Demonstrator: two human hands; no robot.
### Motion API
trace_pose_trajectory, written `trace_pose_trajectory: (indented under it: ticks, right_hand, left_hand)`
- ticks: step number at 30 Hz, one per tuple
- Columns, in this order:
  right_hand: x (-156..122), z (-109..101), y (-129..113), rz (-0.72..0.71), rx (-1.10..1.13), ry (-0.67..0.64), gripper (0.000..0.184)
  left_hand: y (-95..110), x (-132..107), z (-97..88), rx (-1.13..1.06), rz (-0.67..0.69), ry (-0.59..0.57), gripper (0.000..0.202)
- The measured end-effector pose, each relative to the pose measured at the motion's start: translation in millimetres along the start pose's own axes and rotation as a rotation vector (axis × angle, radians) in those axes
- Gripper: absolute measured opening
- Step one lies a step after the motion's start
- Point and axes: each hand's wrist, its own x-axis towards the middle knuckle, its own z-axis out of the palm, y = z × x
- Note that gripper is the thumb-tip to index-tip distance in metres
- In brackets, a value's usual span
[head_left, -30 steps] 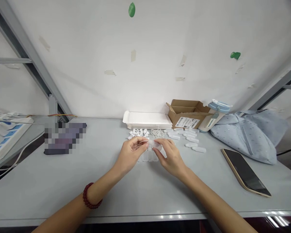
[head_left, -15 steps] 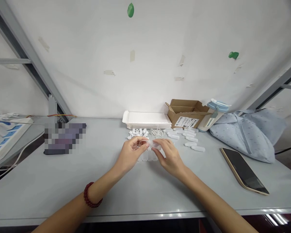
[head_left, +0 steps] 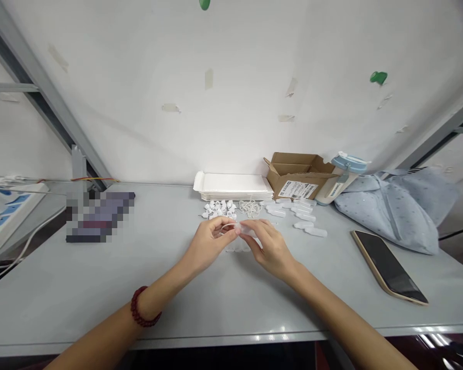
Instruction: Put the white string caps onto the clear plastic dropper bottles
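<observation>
My L hand [head_left: 205, 243] & R hand [head_left: 272, 248] meet over table [head_left: 208, 313] ctr, forearms [head_left: 170, 281] angled in from both sides. L thumb + index pinch white cord [head_left: 227, 224]; R fingertips pinch translucent vial [head_left: 248, 232], held btwn hands.

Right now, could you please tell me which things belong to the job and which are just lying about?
Likely the job: held translucent piece, white caps, pale cords, translucent tubes.
Apparently lying about: phone, blue bag, blue-lidded cup.
</observation>
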Motion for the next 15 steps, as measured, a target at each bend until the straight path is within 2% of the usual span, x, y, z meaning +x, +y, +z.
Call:
trace_pose_trajectory:
  ticks: [11, 13, 15]
  right_hand:
    - [-0.8, 0.6, -2.4, 0.011, 0.010, -0.054, 0.031]
    - [-1.2, 0.2, -2.0, 0.086, 0.024, -0.045, 0.028]
    - [-0.1, -2.7, 0.8, 0.266, 0.081, -0.020, 0.025]
  left_hand:
    - [0.6, -1.0, 0.3, 0.071, 0.026, -0.003, 0.023]
    - [1.9, -1.9, 0.9, 0.059, 0.048, -0.018, 0.019]
    - [3.2, -3.0, 1.9, 0.063, 0.073, -0.034, 0.016]
